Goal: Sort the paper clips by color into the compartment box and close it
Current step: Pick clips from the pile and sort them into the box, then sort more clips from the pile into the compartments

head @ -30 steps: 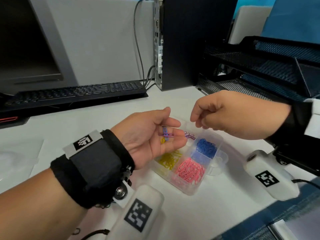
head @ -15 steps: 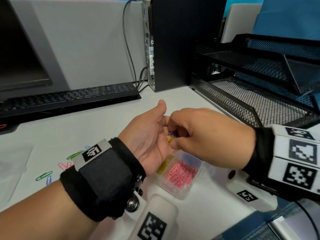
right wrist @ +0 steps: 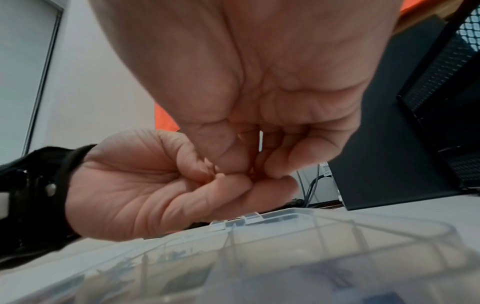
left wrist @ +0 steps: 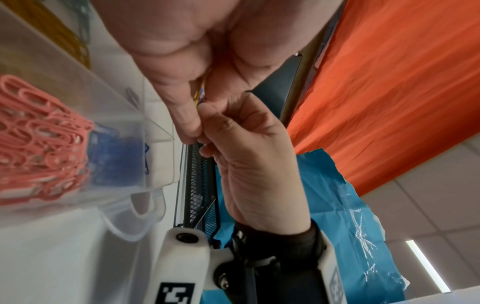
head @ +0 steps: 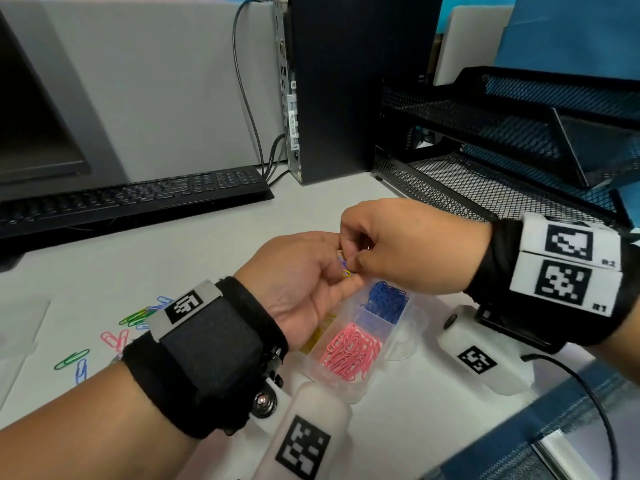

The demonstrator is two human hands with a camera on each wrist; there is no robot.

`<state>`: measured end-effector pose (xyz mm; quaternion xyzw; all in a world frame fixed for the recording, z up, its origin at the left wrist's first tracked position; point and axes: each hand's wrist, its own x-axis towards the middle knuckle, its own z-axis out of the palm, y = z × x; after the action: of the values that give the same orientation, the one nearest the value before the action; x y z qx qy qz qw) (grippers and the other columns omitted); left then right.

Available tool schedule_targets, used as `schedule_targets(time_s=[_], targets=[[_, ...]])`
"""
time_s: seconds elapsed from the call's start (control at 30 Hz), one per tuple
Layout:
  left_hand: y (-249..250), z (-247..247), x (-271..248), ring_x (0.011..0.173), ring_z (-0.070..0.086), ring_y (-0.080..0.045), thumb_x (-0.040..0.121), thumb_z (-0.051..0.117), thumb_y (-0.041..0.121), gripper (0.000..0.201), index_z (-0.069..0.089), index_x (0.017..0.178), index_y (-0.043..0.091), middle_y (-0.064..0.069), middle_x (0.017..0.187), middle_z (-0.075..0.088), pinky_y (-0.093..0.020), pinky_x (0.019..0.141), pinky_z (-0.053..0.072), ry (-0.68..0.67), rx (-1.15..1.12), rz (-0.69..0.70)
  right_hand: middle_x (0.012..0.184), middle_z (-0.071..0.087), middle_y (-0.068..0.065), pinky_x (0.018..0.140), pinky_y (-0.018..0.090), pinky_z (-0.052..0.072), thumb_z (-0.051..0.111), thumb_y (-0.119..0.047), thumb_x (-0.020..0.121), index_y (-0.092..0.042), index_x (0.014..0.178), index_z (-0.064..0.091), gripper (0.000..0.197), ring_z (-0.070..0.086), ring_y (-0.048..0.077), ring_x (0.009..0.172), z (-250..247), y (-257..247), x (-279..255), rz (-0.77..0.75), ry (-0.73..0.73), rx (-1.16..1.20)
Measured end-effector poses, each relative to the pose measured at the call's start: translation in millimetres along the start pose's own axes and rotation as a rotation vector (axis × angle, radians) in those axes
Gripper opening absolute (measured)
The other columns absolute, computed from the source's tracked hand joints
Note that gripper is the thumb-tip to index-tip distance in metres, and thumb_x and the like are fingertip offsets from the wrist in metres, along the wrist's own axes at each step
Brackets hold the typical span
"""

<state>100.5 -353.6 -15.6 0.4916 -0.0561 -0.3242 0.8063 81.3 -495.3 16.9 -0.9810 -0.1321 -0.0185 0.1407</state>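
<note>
A clear compartment box lies open on the white desk, with pink clips in the near cell, blue clips behind them and yellow ones partly hidden under my left hand. My left hand hovers over the box, fingers curled round a few loose clips, blue and yellow. My right hand reaches into that palm, thumb and forefinger pinching one of those clips. In the left wrist view a yellow clip shows between the left fingers. The right wrist view hides the clips behind the fingers.
Several loose clips lie on the desk to the left, green, pink and blue. A black keyboard and monitor stand behind, a computer tower at centre back, a black mesh tray at right.
My right hand came from above the box to the left palm and now pinches among the clips there. The left hand has curled closer around them. The head view shifted.
</note>
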Motion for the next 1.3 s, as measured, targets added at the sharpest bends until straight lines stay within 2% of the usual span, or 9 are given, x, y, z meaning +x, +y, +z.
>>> schedule_targets(time_s=[0.13,0.3,0.4,0.57,0.7,0.83,1.03,1.17,1.3], targets=[[-1,1,-1,0.086,0.062,-0.03,0.074,0.025,-0.029,0.041,0.058,0.079,-0.006,-0.023,0.09,0.061,-0.036,0.073,0.061,0.077,0.099,0.03,0.071,0.056,-0.012,0.057,0.013,0.038,0.064,-0.021,0.082,-0.026,0.085,0.06,0.008,0.049,-0.001,0.063,1,-1,-2,-0.033,-0.014,0.077],[3,2,4,0.095,0.068,-0.04,0.078,0.027,-0.028,0.044,0.059,0.106,-0.014,-0.031,0.1,0.067,-0.039,0.079,0.059,0.111,0.171,0.031,0.065,0.061,-0.008,0.059,0.027,0.046,0.066,-0.01,0.076,-0.021,0.081,0.067,0.013,0.053,0.005,0.058,-12,11,-4,0.023,0.104,0.215],[5,6,6,0.098,0.068,-0.039,0.085,0.03,-0.024,0.039,0.06,0.105,-0.009,-0.031,0.103,0.067,-0.034,0.076,0.06,0.118,0.288,0.0,0.064,0.06,-0.006,0.053,0.024,0.043,0.063,-0.002,0.075,-0.016,0.081,0.067,0.015,0.05,0.003,0.052,-18,23,-7,0.077,0.217,0.355],[1,21,10,0.094,0.069,-0.032,0.092,0.042,-0.009,0.026,0.063,0.101,0.004,-0.02,0.104,0.071,-0.042,0.087,0.055,0.077,0.503,-0.026,0.07,0.066,0.008,0.062,0.039,0.052,0.062,-0.002,0.074,-0.015,0.079,0.067,0.015,0.056,0.016,0.061,-25,35,-13,0.122,0.299,0.401],[-1,33,11,0.088,0.064,-0.024,0.09,0.052,-0.003,0.019,0.064,0.091,0.012,-0.018,0.107,0.071,-0.043,0.091,0.052,0.065,0.623,-0.023,0.06,0.06,-0.006,0.064,0.041,0.053,0.062,-0.005,0.074,-0.017,0.078,0.067,0.014,0.055,0.014,0.06,-23,39,-16,0.129,0.296,0.39],[6,36,7,0.092,0.063,-0.025,0.085,0.062,0.0,0.015,0.065,0.091,0.014,-0.023,0.109,0.069,-0.047,0.097,0.048,0.043,0.657,0.009,0.061,0.064,-0.001,0.06,0.04,0.053,0.061,-0.002,0.074,-0.017,0.077,0.067,0.016,0.056,0.011,0.057,-21,40,-17,0.127,0.263,0.439],[30,19,-3,0.095,0.066,-0.031,0.093,0.049,-0.002,0.025,0.062,0.114,-0.002,-0.018,0.101,0.073,-0.043,0.089,0.052,-0.001,0.705,0.043,0.063,0.066,0.005,0.059,0.039,0.053,0.061,0.001,0.077,-0.012,0.077,0.065,0.014,0.059,0.012,0.054,-13,42,-13,0.149,0.176,0.538],[39,11,-9,0.084,0.068,-0.026,0.092,0.05,-0.004,0.021,0.067,0.104,-0.001,-0.017,0.091,0.075,-0.031,0.071,0.053,0.009,0.839,0.081,0.066,0.07,0.007,0.057,0.035,0.049,0.06,0.004,0.079,-0.009,0.076,0.065,0.014,0.059,0.012,0.055,-9,41,-10,0.172,0.117,0.613],[42,-6,-18,0.081,0.069,-0.024,0.088,0.056,-0.005,0.018,0.071,0.093,0.003,-0.013,0.083,0.076,-0.034,0.075,0.05,0.046,0.994,0.097,0.067,0.07,0.008,0.057,0.034,0.046,0.06,0.005,0.078,-0.012,0.072,0.065,0.019,0.059,0.015,0.056,-2,42,-8,0.185,0.076,0.626]])
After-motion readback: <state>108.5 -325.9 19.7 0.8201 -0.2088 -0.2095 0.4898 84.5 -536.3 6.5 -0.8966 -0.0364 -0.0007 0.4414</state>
